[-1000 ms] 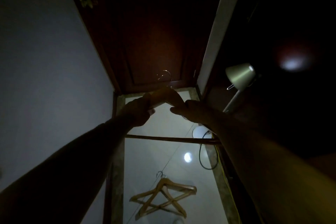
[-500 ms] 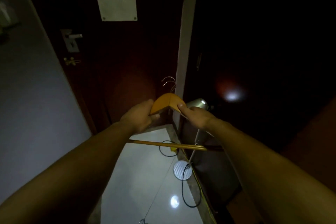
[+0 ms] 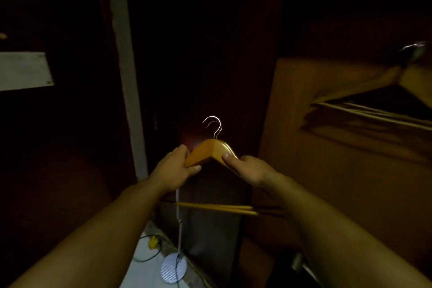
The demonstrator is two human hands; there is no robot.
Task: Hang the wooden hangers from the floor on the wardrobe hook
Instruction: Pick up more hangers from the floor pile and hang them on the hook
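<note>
I hold wooden hangers (image 3: 209, 149) stacked together at chest height, two metal hooks (image 3: 214, 125) pointing up. My left hand (image 3: 174, 170) grips the left shoulder and my right hand (image 3: 247, 167) grips the right shoulder. Their lower bars (image 3: 217, 208) show between my forearms. At the upper right, other wooden hangers (image 3: 364, 91) hang from a metal hook (image 3: 412, 50) in front of the brown wardrobe panel (image 3: 339, 170). The room is very dim.
A dark wardrobe door (image 3: 198, 65) stands straight ahead beside a pale frame strip (image 3: 124, 77). On the white floor lie a lamp's round base (image 3: 173, 271), its thin stand and black and yellow cables (image 3: 152, 244). A white sign (image 3: 23, 70) hangs at the left.
The view has swung up from the floor and to the right, from the door toward the wardrobe. The hangers rose with both hands. The hangers left on the floor have dropped out of view.
</note>
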